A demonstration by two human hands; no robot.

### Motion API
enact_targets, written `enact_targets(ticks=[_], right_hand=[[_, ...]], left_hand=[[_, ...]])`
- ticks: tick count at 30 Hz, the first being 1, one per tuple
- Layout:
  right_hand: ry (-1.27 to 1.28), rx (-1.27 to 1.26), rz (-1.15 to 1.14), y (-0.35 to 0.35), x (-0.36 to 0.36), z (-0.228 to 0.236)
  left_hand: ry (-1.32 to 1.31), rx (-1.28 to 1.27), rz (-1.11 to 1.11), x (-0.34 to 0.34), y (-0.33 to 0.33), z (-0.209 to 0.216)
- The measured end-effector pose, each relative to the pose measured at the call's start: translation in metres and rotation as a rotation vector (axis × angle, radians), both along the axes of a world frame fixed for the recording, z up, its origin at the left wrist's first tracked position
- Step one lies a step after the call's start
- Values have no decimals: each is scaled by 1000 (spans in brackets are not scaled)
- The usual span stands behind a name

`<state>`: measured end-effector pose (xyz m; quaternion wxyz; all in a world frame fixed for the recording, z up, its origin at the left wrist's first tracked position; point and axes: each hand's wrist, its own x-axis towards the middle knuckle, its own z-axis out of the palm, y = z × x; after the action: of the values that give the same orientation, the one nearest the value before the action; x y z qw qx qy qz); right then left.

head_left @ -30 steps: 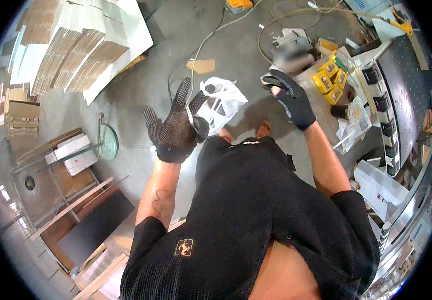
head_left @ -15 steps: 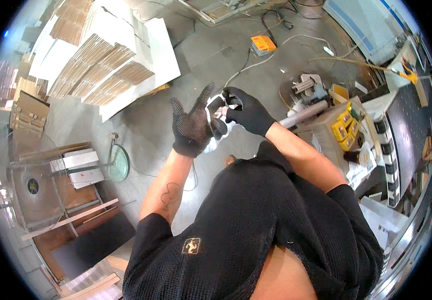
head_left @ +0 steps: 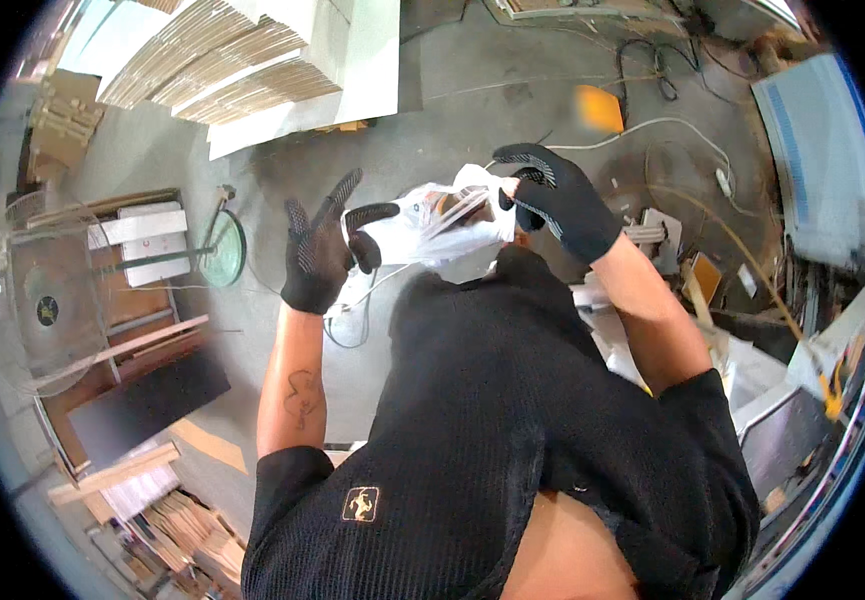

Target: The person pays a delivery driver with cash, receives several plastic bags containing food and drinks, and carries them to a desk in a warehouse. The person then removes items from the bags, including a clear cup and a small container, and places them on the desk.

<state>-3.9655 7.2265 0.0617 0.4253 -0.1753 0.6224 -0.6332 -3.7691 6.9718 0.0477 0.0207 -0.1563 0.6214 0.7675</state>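
Note:
A crumpled white plastic bag (head_left: 430, 228) is stretched between my two gloved hands, in front of my waist. My left hand (head_left: 320, 250), in a black dotted glove, holds the bag's left end near the thumb while other fingers spread upward. At the right end, my right hand (head_left: 564, 200) pinches the bag's edge between thumb and fingers. Through an opening in the bag, something brownish and thin white strands show; I cannot make out what they are.
Stacked cardboard sheets (head_left: 242, 60) stand at the far left. A floor fan (head_left: 52, 300) and a dark panel (head_left: 152, 400) lie left. An orange box (head_left: 598, 108) and a pale cable (head_left: 692, 128) are on the floor ahead. A light-blue panel (head_left: 817, 155) stands far right.
My hands have moved apart, the left one leftward and the right one rightward. The white bag, bunched between them before, is now drawn out wide. The whole view has shifted.

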Motion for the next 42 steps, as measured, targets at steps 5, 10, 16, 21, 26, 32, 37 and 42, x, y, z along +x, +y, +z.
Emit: enact_targets(ticks=[5, 10, 16, 21, 26, 32, 37, 42], right_hand=[[172, 56, 72, -24, -94, 12], [90, 174, 10, -67, -183, 15], [260, 496, 63, -133, -318, -16], [671, 1064, 692, -197, -431, -49], [770, 1250, 988, -295, -512, -34], [982, 1259, 923, -354, -693, -108], [1079, 860, 904, -450, -882, -138], [482, 370, 420, -593, -916, -41]], left_hand=[[-137, 70, 234, -77, -2, -5], [8, 10, 363, -179, -25, -28], [-32, 210, 261, -319, -118, -73], [-294, 339, 176, -436, -202, -81], [131, 216, 85, -523, -286, -63], [55, -58, 40, -670, -380, -38], [99, -417, -119, -781, -432, -21], [314, -947, -428, -909, -480, 40]])
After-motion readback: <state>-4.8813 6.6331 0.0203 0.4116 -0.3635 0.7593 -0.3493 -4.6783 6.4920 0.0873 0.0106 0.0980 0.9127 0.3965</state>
